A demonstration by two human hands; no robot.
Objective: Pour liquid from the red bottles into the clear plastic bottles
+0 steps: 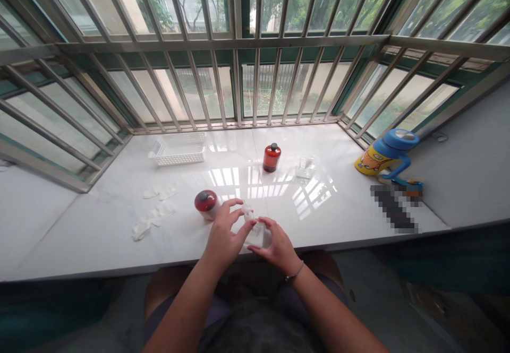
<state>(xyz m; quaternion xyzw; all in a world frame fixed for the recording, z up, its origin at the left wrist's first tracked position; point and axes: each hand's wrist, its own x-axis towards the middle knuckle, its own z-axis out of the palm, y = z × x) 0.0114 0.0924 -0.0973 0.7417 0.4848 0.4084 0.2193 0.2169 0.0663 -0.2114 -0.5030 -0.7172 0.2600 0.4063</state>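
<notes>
Just above the counter's front edge, a small clear bottle [258, 233] is between my hands. My right hand [279, 246] grips its body from the right, thumb below and fingers above. On its narrow clear top [247, 213], the thumb and fingers of my left hand [225, 232] close in from the left. Whether that top is a separate piece is too small to tell. A red bottle with a dark cap [206, 204] stands right behind my left hand. Farther back is a second red bottle [271, 158], upright and also dark-capped.
Crumpled white gloves or tissues [153, 220] lie to the left on the white counter [99, 241]. A white plastic basket [179, 154] sits at the back left. Clear plastic wrapping [306, 168] is right of the far bottle. A blue-yellow tumbler [384, 152] and a blurred dark object [394, 208] are on the right.
</notes>
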